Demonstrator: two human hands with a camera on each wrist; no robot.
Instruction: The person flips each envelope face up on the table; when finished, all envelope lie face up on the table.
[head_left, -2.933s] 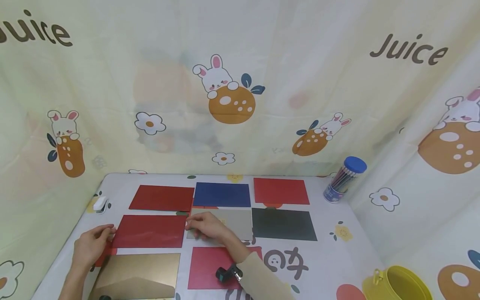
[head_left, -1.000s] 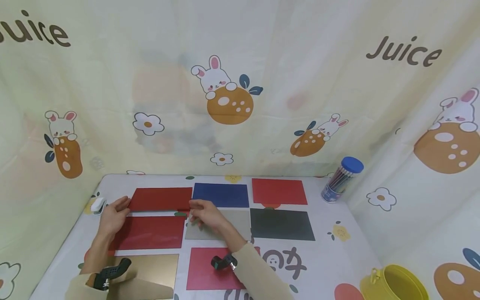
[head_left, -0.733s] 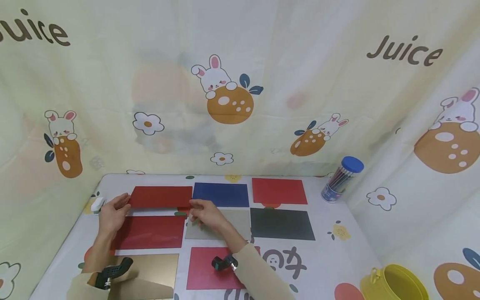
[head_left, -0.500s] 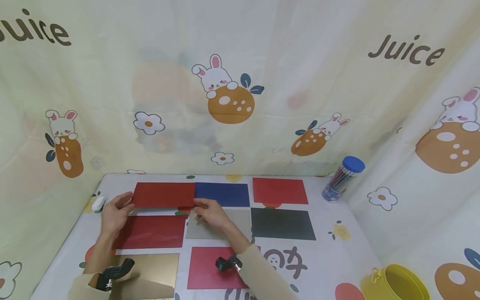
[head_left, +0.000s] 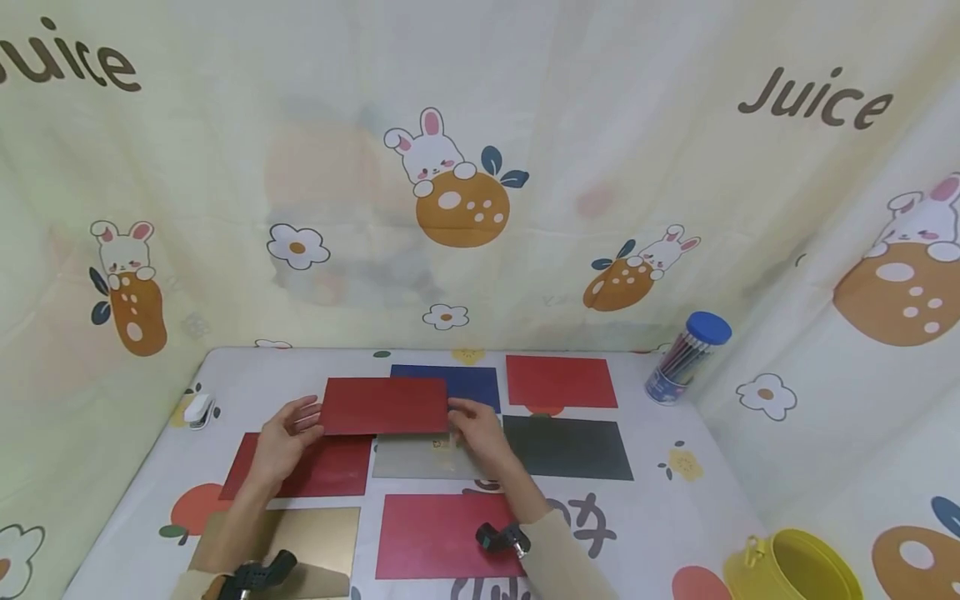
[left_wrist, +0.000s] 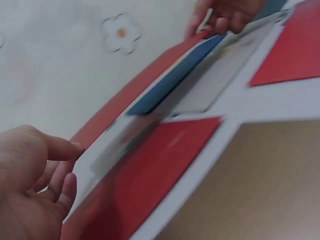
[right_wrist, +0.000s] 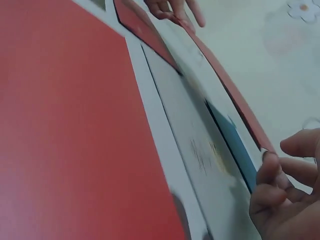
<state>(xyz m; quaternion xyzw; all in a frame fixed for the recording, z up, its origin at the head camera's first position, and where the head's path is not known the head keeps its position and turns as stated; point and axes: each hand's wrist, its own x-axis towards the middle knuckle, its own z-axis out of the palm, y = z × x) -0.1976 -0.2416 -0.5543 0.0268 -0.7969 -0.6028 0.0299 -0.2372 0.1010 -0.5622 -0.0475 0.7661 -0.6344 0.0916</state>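
A thin dark red card (head_left: 384, 406) is held up level above the table between my two hands. My left hand (head_left: 283, 442) pinches its left end between thumb and fingers, which the left wrist view shows close up. At the opposite end my right hand (head_left: 483, 433) pinches the right edge. Under the lifted card lie a grey card (head_left: 420, 462) with a small gold print and a blue card (head_left: 474, 385), both partly covered in the head view. Another dark red card (head_left: 333, 467) lies flat by my left hand.
A red card (head_left: 562, 382), a dark green card (head_left: 567, 448), a pink-red card (head_left: 427, 542) and a gold card (head_left: 322, 542) lie on the table. A white stapler-like object (head_left: 198, 410) is at left. A pencil tub (head_left: 667, 385) and yellow bucket (head_left: 813, 575) stand at right.
Both hands have taken hold of the dark red card from the back left, lifted it off the table and carried it right and toward me, over the grey card.
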